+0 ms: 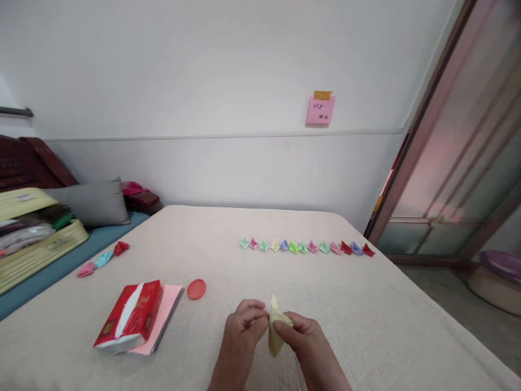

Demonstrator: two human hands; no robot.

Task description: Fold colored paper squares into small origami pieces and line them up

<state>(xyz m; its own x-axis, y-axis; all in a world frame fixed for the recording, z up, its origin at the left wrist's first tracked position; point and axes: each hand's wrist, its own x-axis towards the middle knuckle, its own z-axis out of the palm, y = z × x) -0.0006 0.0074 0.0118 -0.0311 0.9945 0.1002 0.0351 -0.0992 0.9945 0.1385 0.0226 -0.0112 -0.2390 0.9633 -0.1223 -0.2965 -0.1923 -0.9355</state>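
Low in the middle of the view, a pale yellow folded paper (275, 339) is held upright between my two hands, a pointed tip sticking up. My right hand (304, 336) grips its right side, with the thumb laid across the front. Thumb and fingertips of my left hand (244, 331) are pinched together at the paper's left edge. Past my hands, a row of small folded paper pieces (303, 247) in green, pink, yellow, purple and red runs across the table. A round red lid (196, 289) lies left of my left hand.
A red tissue pack (136, 312) rests on pink paper sheets (171, 309) at left. Farther left lie three folded papers, one of them light blue (103, 259). A yellow case (44, 247) and grey pillow (95, 201) are beyond the cloth-covered table (203, 239). A pink note (320, 111) hangs on the wall.
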